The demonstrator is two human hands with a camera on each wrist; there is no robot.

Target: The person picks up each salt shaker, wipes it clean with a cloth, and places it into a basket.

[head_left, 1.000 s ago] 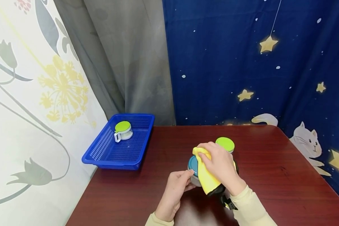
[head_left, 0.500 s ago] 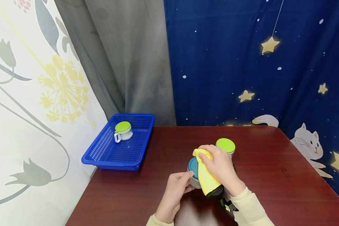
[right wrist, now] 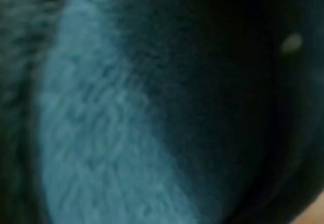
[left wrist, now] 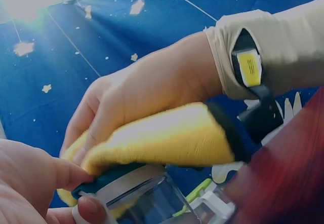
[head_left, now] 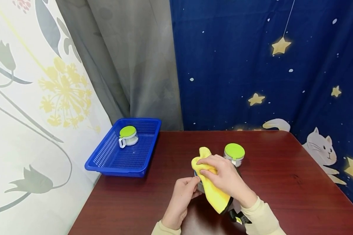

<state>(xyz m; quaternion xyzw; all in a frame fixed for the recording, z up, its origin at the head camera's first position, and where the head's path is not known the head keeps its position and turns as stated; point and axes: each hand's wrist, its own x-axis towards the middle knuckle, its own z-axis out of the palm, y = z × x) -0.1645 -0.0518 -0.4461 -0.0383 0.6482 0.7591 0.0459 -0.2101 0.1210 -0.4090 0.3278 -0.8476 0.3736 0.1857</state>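
My left hand (head_left: 179, 199) grips a clear jar (left wrist: 157, 198) by its handle side, thumb against the teal lid (left wrist: 114, 178). A yellow cloth (head_left: 214, 195) with a dark edge is pinched in my right hand (head_left: 225, 173), which presses it onto the lid. Most of that lid is hidden under the cloth in the head view. The left wrist view has the jar tilted, with the cloth lying across its top. Blurred blue-grey fabric (right wrist: 101, 133) fills much of the right wrist view.
A blue plastic basket (head_left: 117, 170) stands at the table's left, holding a green-lidded jar (head_left: 127, 132) with a white handle. Just beyond my right hand, another green-lidded jar (head_left: 234, 151) stands on the reddish-brown table (head_left: 282, 182). Curtains hang behind.
My right hand has drawn the cloth leftward over the teal lid, which showed before and is now mostly covered. More of the green-lidded jar behind is visible. My left hand has stayed put.
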